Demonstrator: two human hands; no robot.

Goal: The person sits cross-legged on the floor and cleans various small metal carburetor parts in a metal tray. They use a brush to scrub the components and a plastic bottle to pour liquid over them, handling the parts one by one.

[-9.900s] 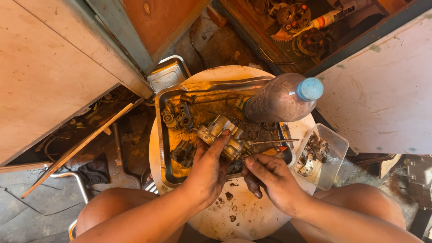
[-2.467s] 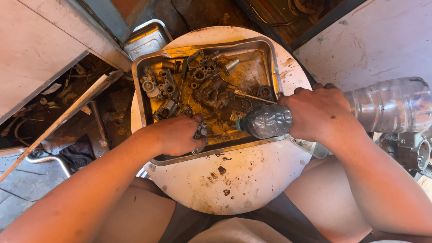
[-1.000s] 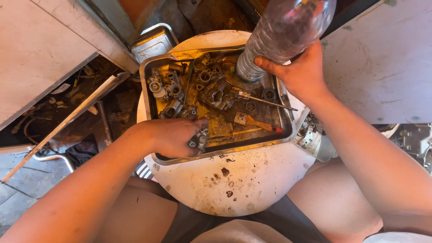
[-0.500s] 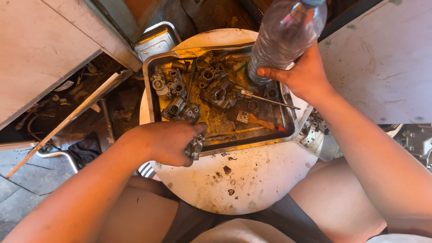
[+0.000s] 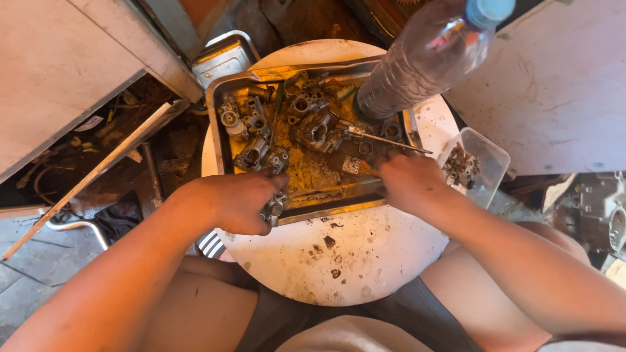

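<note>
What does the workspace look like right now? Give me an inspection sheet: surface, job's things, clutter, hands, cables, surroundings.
Surface: round white table, stained, with dark crumbs near the front.
Job's things: metal tray of greasy metal engine parts; small metal part at the tray's front left corner.
Clutter: plastic bottle with a blue cap standing in the tray's far right corner; thin rod lying across the parts; clear plastic tub of small bits at the right.
Hands: left hand closed on the small metal part; right hand over the tray's right front edge, grip hidden.
Cables: nothing seen on the table.
Surroundings: square metal tin behind the tray; wooden boards left and right.
</note>
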